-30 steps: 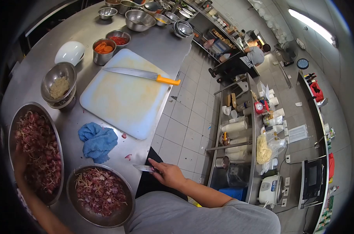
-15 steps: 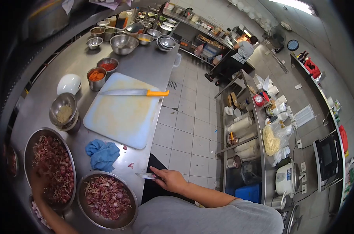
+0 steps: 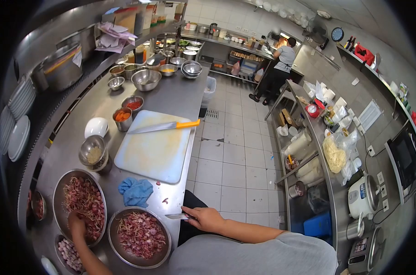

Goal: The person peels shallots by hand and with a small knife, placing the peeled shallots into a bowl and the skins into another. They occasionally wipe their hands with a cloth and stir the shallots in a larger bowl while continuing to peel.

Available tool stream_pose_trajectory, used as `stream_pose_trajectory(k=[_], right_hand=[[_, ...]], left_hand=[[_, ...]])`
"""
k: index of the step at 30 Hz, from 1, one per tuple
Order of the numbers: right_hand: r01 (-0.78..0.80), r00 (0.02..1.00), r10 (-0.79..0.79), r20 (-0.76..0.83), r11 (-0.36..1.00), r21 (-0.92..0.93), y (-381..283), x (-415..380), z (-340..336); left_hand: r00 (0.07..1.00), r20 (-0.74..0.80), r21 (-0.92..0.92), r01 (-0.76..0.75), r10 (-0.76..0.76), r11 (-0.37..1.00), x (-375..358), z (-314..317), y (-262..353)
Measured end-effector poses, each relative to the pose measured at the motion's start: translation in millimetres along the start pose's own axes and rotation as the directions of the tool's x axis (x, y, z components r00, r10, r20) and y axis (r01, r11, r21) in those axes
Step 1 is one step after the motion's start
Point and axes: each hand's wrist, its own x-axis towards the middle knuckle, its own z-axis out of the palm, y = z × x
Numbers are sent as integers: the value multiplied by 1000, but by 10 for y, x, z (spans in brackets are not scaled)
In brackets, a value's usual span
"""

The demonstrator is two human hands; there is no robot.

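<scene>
My left hand (image 3: 77, 224) reaches down into a large steel bowl (image 3: 56, 198) heaped with red shallots (image 3: 86, 196) that have stringy roots. Its fingertips are hidden among them. My right hand (image 3: 205, 218) is wrapped round a small knife (image 3: 176, 216), the blade pointing left over the table edge. Between the hands stands a second steel bowl (image 3: 112, 233) of purple shallot pieces and roots (image 3: 141, 233). Partly behind my left forearm is a smaller bowl of pale, peeled shallots (image 3: 69, 254).
A white cutting board (image 3: 153, 156) bears a yellow-handled knife (image 3: 187, 123). Near it lie a blue cloth (image 3: 135, 190) and a steel cup of orange slices (image 3: 122, 117). Stacked plates (image 3: 20, 101) line the left shelf. A co-worker (image 3: 283, 62) stands at the far counter.
The view has tilted up, bringing the left shelf and plates into sight. My left hand remains in the large bowl, now nearer its front side. My right hand keeps hold of the small knife.
</scene>
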Motion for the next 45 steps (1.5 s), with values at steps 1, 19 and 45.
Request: stream_pose_trajectory(k=[1,19,45], right_hand=[[5,1000,-5,-13,1000,4,-18,-12,0],[-152,979,50,195,819,553,-20,248,129],[5,967,-132,217,862,506,-373,93,339]], left_hand=[[1000,-9,3,-11,11,1000,15,72,-162],[964,-162,64,-205,212,977,-546,-258,349],[977,202,-590,70,64,805,-2246,779,1380]])
